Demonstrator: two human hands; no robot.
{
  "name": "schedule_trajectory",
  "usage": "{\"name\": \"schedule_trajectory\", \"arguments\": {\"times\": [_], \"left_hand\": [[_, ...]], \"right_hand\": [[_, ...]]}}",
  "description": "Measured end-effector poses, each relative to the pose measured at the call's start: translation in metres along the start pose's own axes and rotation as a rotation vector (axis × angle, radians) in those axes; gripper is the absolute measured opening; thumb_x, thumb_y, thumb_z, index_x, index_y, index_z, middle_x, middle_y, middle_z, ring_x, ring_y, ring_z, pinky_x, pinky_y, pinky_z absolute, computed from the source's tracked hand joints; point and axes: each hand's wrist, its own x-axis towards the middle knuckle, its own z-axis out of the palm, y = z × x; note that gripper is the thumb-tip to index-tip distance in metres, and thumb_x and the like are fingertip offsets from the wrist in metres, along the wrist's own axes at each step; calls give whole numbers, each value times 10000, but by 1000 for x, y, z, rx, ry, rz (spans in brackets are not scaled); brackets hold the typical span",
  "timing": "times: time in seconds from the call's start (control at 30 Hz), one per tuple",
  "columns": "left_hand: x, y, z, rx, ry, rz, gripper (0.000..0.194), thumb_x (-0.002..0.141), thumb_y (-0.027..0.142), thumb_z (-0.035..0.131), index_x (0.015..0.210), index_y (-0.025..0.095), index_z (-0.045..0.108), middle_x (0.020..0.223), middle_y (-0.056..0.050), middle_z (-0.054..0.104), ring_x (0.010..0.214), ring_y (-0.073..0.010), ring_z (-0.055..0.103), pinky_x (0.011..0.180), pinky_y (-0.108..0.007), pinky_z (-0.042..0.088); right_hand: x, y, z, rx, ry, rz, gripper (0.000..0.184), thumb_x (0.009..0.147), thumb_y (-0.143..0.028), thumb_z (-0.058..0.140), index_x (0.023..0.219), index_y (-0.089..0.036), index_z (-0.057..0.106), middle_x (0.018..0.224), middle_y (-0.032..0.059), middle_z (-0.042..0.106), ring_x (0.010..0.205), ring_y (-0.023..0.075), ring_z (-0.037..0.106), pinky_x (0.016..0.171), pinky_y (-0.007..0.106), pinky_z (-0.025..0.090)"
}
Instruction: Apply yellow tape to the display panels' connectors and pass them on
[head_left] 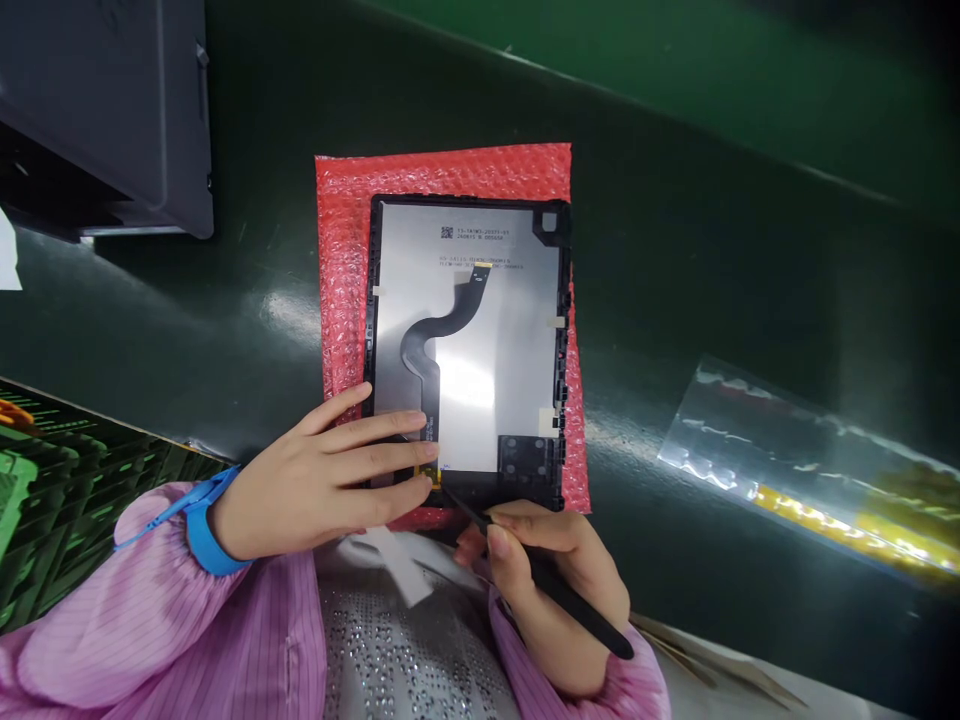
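Note:
A display panel (480,390) in a black frame lies with its silvery back up on a red bubble-wrap bag (341,270). Across it runs a dark curved flex cable (421,350), its gold-edged end pointing to the top. My left hand (337,470) lies with fingers spread over the lower left of the panel, fingertips by the cable's lower part and a small amber tape patch (429,477). Black tweezers (570,600) are held in my right hand (559,590), pen-like, the tip close to the patch. Whether the tip touches it I cannot tell.
On the dark green table (712,270), a clear plastic sheet (810,470) with amber strips lies at the right. A grey bin (112,100) stands at the upper left. Green crates (67,500) are at the lower left, beside the table edge.

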Motion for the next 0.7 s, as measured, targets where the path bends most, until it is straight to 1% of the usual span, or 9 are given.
{"name": "schedule_trajectory", "arguments": {"times": [0.1,0.2,0.33,0.4,0.47,0.5,0.57,0.63,0.7], "left_hand": [[1,0,-1,18,-15,5,239,1026,181,463,1204,196,623,1331,-18,671,1401,-207,473,1276,-438,158],[1,1,-1,36,-33,4,255,1020,166,464,1210,202,631,1341,-10,665,1405,-206,468,1276,-444,159],[1,-1,-1,70,-48,6,266,1025,186,471,1238,207,628,1350,-1,659,1400,-201,473,1277,-443,150],[1,-1,0,99,-59,6,287,1032,209,461,1274,218,616,1339,11,666,1390,-188,480,1283,-432,114],[2,2,0,128,-67,-19,313,1032,234,458,1311,227,600,1332,14,666,1381,-195,482,1281,-432,106],[2,5,0,132,-51,-34,319,1027,236,464,1316,221,599,1321,2,669,1377,-209,481,1274,-434,140],[3,16,1,81,19,-43,311,1008,215,486,1290,208,616,1247,-24,695,1340,-229,505,1214,-397,295],[5,31,5,-77,71,4,283,1000,200,474,1229,195,640,1121,-37,725,1224,-222,577,1058,-329,461],[6,45,12,-285,60,53,276,999,208,424,1152,176,651,964,-40,731,1022,-203,646,868,-295,539]], "right_hand": [[1,-2,1,-9,25,11,122,879,-118,663,888,-225,606,692,-18,708,525,141,680,476,238,553],[0,-3,4,4,39,30,121,878,-128,668,865,-226,599,664,-24,701,501,143,673,460,236,549],[-2,-2,3,52,137,68,113,889,-141,674,889,-220,594,714,-20,706,471,122,654,411,212,536],[-4,-2,-1,98,214,28,79,915,-170,661,949,-224,614,760,-6,725,475,114,649,370,188,499],[-4,-3,-6,146,272,-55,97,965,-240,615,1058,-242,642,768,8,744,478,120,651,336,181,462],[-4,-5,-8,160,278,-107,132,988,-280,582,1096,-251,652,763,16,751,486,132,659,333,193,464],[-4,-12,-11,135,232,-198,147,996,-309,567,1070,-250,680,763,30,761,525,159,684,370,240,511],[-2,-22,-11,54,139,-245,58,941,-289,657,944,-237,683,822,49,779,609,194,716,480,314,586],[1,-34,-9,-13,-4,-236,122,860,-272,758,860,-241,640,881,54,790,674,219,728,570,363,612]]}}
